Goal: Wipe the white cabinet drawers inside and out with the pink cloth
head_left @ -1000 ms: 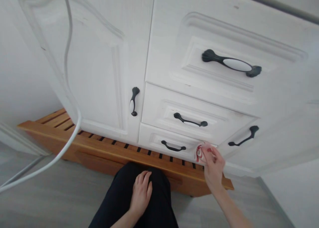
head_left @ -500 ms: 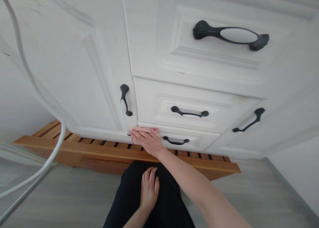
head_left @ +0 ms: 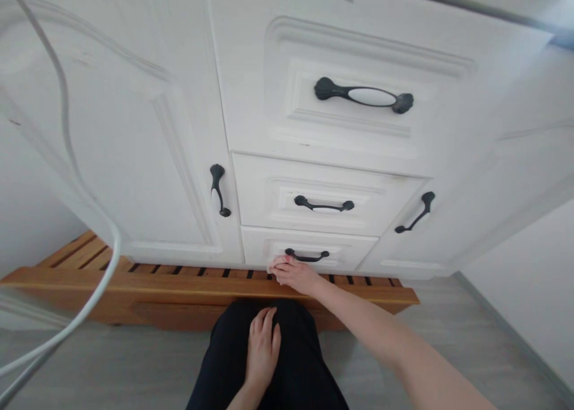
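Note:
My right hand [head_left: 296,275] reaches forward and presses a small white and red cloth [head_left: 274,266] against the lower left part of the bottom drawer [head_left: 350,256] of a white cabinet, just under its black handle [head_left: 307,256]. Only a sliver of the cloth shows past my fingertips. My left hand [head_left: 262,347] rests flat on my knee in dark trousers, holding nothing.
The cabinet has a door [head_left: 134,159] with a black handle on the left, two more drawers [head_left: 323,186] above, and another door on the right. It stands over a slatted wooden platform [head_left: 179,281]. A white cable [head_left: 96,278] hangs at the left. The floor is grey.
My right hand slid the cloth from the bottom drawer's right end to its upper left corner, then down to its lower left. My left hand stayed on the knee.

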Demonstrator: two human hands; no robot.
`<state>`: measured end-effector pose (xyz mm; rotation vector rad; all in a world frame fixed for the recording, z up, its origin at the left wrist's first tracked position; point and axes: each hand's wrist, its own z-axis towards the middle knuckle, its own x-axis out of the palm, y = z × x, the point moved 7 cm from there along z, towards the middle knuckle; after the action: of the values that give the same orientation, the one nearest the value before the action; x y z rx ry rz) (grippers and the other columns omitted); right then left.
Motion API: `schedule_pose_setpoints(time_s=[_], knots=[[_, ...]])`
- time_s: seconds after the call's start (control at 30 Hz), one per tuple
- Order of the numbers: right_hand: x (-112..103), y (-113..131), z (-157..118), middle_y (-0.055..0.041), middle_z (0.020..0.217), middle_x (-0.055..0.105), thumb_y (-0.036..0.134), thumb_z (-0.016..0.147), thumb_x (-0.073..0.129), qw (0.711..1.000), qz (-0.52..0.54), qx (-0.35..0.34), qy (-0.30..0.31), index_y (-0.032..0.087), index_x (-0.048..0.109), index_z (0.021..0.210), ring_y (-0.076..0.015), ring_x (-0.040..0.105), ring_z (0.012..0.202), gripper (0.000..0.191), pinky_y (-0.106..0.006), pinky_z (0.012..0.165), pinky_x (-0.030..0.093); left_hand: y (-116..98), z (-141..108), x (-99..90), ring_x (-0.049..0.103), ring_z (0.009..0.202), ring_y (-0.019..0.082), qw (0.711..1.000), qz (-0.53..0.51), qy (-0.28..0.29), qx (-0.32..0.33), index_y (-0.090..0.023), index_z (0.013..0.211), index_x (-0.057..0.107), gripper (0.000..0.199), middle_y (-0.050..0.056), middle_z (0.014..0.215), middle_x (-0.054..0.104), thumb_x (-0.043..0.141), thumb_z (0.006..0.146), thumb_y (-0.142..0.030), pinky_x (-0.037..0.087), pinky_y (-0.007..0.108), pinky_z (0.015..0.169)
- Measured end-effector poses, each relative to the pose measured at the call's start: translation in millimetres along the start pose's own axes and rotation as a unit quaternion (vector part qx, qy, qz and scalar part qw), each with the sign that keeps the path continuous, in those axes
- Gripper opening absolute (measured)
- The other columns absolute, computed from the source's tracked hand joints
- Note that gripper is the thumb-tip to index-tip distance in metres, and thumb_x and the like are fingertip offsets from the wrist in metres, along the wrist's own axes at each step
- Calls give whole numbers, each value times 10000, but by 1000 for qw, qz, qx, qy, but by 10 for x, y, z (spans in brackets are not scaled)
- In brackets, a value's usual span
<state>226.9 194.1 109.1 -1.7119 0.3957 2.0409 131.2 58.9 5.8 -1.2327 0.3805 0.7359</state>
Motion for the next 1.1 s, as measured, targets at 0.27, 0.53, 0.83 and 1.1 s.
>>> schedule_pose_setpoints(time_s=[0.27, 0.53, 0.83, 1.1], knots=[[-429, -651, -1457, 14, 1223, 707, 146, 948, 535, 997, -69, 24, 11, 308, 640, 1270, -139, 618, 1124, 375, -323, 996, 451, 43, -20, 39, 569, 1169, 237, 1000, -2, -4, 7, -244, 1270, 587, 357, 89, 1239, 599, 429, 961, -329, 504, 509, 1041], [-1110, -647, -1732, -46, 1200, 712, 125, 966, 443, 959, -156, 185, -145, 306, 670, 1237, -275, 601, 1093, 397, -449, 923, 436, 56, -41, 102, 573, 1179, 247, 1000, -1, -17, -7, -267, 1273, 597, 372, 79, 1247, 609, 424, 957, -354, 508, 513, 1042], [-1076, 319, 443, -20, 1222, 675, 274, 1024, 435, 985, -84, 16, -153, 211, 630, 1167, -172, 526, 1201, 250, -345, 992, 451, 91, -53, 85, 541, 1201, 248, 1000, 1, -7, -2, -238, 1299, 566, 380, 94, 1257, 585, 391, 977, -341, 486, 527, 1057], [-1007, -24, -121, -88, 1365, 607, 193, 996, 411, 992, -72, 38, -96, 176, 496, 1414, -229, 491, 1233, 427, -402, 1006, 457, 77, -11, 49, 552, 1179, 253, 1000, -21, -5, -14, -252, 1280, 578, 367, 85, 1238, 592, 414, 968, -355, 479, 542, 1057]])
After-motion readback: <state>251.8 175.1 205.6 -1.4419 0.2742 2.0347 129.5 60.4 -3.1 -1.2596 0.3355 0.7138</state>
